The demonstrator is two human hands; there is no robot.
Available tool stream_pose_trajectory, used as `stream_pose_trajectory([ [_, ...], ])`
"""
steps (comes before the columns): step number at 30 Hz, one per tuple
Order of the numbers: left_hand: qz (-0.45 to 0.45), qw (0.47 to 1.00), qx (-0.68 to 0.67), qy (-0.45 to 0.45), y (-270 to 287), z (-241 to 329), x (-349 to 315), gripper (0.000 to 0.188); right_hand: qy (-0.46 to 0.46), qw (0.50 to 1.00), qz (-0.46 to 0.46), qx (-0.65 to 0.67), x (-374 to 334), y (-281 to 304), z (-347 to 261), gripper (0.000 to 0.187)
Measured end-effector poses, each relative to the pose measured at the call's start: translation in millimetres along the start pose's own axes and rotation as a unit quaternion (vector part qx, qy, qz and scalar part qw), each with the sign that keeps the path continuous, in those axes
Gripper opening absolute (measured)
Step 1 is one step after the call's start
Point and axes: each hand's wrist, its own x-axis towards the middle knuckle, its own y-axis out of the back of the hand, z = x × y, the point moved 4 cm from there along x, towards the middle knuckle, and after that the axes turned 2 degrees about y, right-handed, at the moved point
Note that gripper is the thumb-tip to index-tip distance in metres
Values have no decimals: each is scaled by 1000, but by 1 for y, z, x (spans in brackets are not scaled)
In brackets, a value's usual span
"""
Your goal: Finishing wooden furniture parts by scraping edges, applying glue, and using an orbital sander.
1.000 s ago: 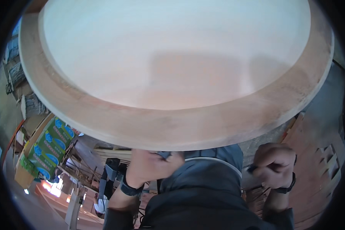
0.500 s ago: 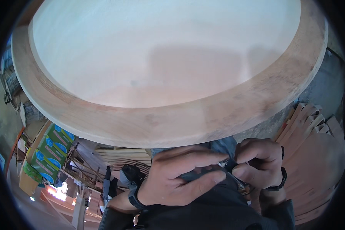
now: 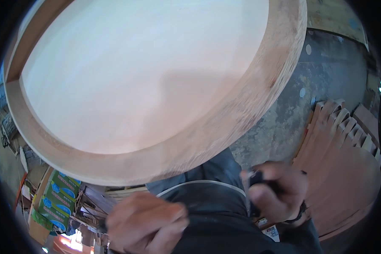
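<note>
My left hand is at the lower left of the lap, blurred, its fingers curled and pressed together; whatever they may hold is hidden. My right hand is closed on a small dark object with a pale, shiny tip, whose kind I cannot make out. A thin pale curved strip crosses the lap between the hands. Beyond them lies a large rounded wooden frame with a broad rim around a pale smooth panel. Neither hand touches the frame.
Green printed packages lie in a box at the left. To the right, several curved wooden pieces stand in a stack on the grey floor. Wooden slats and clutter lie under the frame's left side.
My hands have moved apart: the left went down and left, its fingers now curled, and the right shifted slightly. The frame appears turned and shifted left, with more floor showing at right.
</note>
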Motion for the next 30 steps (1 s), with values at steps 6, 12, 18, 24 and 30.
stream_pose_trajectory([
  [6,-34,928,355,-107,-6,23,56,45,-91,990,109,-20,23,30,-14,12],
  [12,-61,928,344,-127,-36,2,82,59,-198,970,115,-83,38,28,-24,15],
  [18,-115,942,290,-125,-31,0,95,68,-115,979,115,-126,48,21,-27,14],
  [24,-124,954,247,-114,-35,-11,98,68,-181,960,145,-159,47,19,-28,13],
  [30,-110,960,218,-139,-28,-13,99,63,-167,967,160,-106,49,8,-33,8],
])
